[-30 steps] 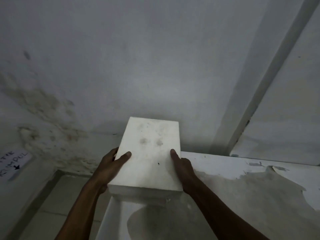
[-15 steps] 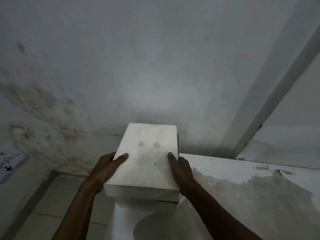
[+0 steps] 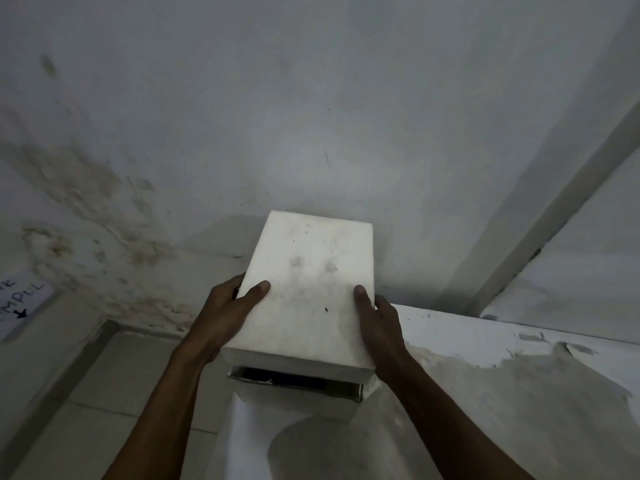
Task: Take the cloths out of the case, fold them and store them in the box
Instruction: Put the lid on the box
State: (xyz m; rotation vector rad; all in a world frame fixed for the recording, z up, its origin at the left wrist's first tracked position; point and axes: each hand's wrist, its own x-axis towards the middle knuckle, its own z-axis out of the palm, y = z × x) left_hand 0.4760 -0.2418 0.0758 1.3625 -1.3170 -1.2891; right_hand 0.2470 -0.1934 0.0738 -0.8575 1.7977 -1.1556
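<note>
A white rectangular box lid point(image 3: 308, 289) is held up between both hands, lifted off the white box point(image 3: 294, 393) beneath it. A dark gap shows between lid and box at the near end. My left hand point(image 3: 225, 313) grips the lid's left side with the thumb on top. My right hand point(image 3: 379, 323) grips its right side, thumb on top as well. The box stands at the left end of a white table point(image 3: 485, 393) with peeling paint. Its inside is too dark to make out, and no cloths are visible.
A stained white wall point(image 3: 311, 116) rises close behind the box. A paper sign with handwriting point(image 3: 20, 303) hangs at the lower left. Tiled floor point(image 3: 114, 393) lies left of the table. A white beam point(image 3: 540, 209) slants at the right.
Both hands have raised the lid off the box; a dark gap has opened between them at the near end. The view has shifted slightly.
</note>
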